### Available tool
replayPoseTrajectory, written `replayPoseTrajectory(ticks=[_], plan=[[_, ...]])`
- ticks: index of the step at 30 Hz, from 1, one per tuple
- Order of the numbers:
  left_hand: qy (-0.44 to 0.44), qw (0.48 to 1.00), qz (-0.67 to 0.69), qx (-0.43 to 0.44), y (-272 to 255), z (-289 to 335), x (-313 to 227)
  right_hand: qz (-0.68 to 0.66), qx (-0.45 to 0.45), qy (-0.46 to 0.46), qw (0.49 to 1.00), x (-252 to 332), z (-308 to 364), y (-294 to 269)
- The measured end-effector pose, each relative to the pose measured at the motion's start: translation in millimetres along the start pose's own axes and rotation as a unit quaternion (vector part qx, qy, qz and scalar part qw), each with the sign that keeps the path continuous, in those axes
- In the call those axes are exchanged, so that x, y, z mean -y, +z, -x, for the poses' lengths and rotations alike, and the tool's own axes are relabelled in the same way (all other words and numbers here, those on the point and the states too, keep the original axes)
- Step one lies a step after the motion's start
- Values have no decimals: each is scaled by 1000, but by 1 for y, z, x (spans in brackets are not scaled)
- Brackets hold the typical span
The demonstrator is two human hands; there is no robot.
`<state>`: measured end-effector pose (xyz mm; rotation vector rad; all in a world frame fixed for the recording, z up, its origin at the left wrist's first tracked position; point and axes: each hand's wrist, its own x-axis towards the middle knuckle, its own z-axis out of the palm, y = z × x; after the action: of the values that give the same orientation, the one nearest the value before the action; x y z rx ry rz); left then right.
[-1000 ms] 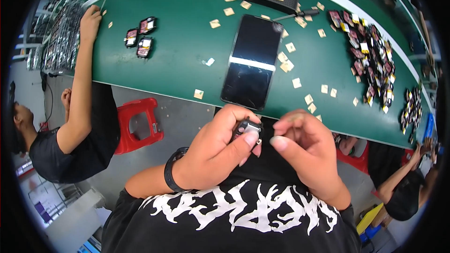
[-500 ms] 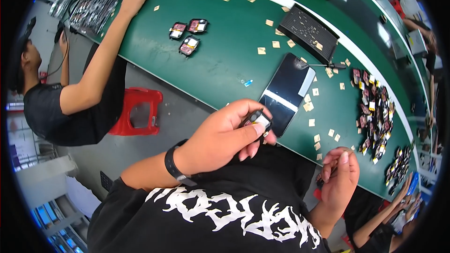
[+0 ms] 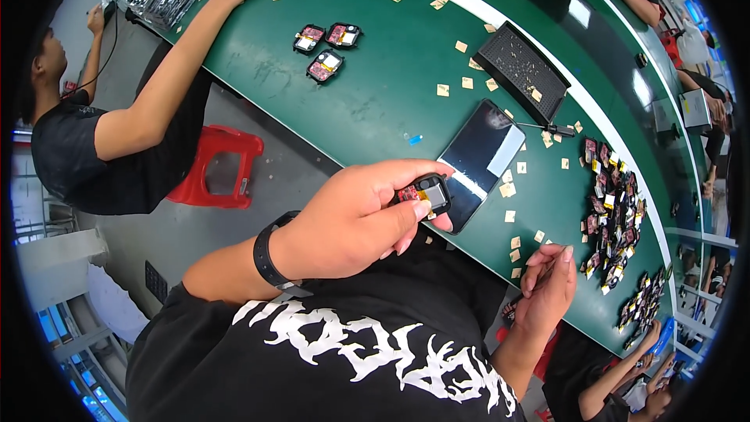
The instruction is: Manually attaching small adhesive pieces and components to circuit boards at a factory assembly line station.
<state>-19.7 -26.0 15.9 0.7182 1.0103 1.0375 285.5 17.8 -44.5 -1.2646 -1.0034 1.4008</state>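
Observation:
Between the thumb and fingers of my left hand (image 3: pixel 344 215) is a small black electronic casing (image 3: pixel 428 194), its open side facing up. Inside it a silvery battery-like block, a red circuit board and a yellow strip show. Off to the right, my right hand (image 3: pixel 549 285) is raised near the table edge with fingertips pinched together; anything between them is too small to make out. A dark glossy phone-like slab (image 3: pixel 474 160) lies on the green table (image 3: pixel 375 109) just beyond the left hand.
Three similar open casings (image 3: pixel 325 66) lie at the far left. Many more are piled (image 3: pixel 613 219) on the right. Beyond the slab are a black tray (image 3: pixel 519 66) and a screwdriver (image 3: pixel 556 130). Small tan paper squares are scattered around. A co-worker (image 3: pixel 129 133) sits left by a red stool (image 3: pixel 215 164).
The casing in my left hand has tilted so more of its inside faces up. My right hand stays pinched. The whole view has shifted slightly.

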Motion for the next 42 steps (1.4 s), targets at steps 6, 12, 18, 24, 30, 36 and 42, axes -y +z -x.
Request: replayPoseTrajectory(ticks=[6,12,18,24,30,36,42], plan=[[-23,999,19,-17,8,-3,-18,4,8,-4,1000,-1,-2,-5],[-19,999,-19,-44,9,-6,-12,12,5,-4,1000,-4,1,-8],[25,998,-30,-46,7,-5,0,22,7,-13,1000,-6,2,-7],[-4,997,-66,-28,3,-1,-4,23,10,-22,999,-6,2,-7],[29,998,-58,3,2,-1,-6,22,8,-22,999,-5,3,-5],[22,996,36,74,-8,6,-11,9,4,-16,1000,-5,3,-5],[114,982,-131,79,-12,10,-14,11,8,-19,1000,-5,3,-4]])
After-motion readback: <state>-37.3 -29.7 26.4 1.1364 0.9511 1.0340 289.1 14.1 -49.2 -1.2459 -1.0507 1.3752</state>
